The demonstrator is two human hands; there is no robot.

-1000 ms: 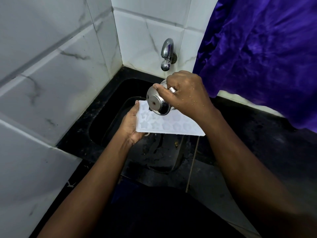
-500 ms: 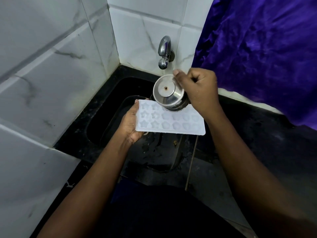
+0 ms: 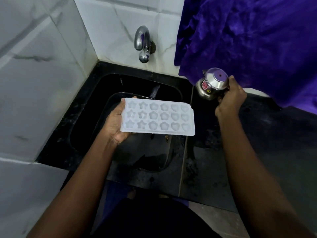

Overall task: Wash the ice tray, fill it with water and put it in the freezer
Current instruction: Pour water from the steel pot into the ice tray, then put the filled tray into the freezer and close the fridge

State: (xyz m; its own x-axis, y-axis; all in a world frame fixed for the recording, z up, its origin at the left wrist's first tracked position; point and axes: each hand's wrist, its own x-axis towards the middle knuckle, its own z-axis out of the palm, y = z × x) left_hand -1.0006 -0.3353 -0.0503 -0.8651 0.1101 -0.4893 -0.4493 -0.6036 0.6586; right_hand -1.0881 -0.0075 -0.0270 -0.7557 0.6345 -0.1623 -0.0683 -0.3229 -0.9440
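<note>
A white ice tray (image 3: 164, 117) with star, flower and heart moulds is held level over the black sink (image 3: 96, 93). My left hand (image 3: 115, 122) grips its left end, thumb on the rim. Water glints in some moulds. My right hand (image 3: 229, 98) holds a small steel pot (image 3: 211, 85), tipped on its side, over the black counter to the right of the sink.
A chrome tap (image 3: 143, 43) juts from the white marbled tile wall above the sink; no water runs from it. A purple cloth (image 3: 248, 40) hangs at the right over the black counter (image 3: 274, 134). Tiled wall closes the left side.
My right hand has carried the steel pot from above the tray to the right, over the counter. The tray has stayed in my left hand and now shows all its moulds.
</note>
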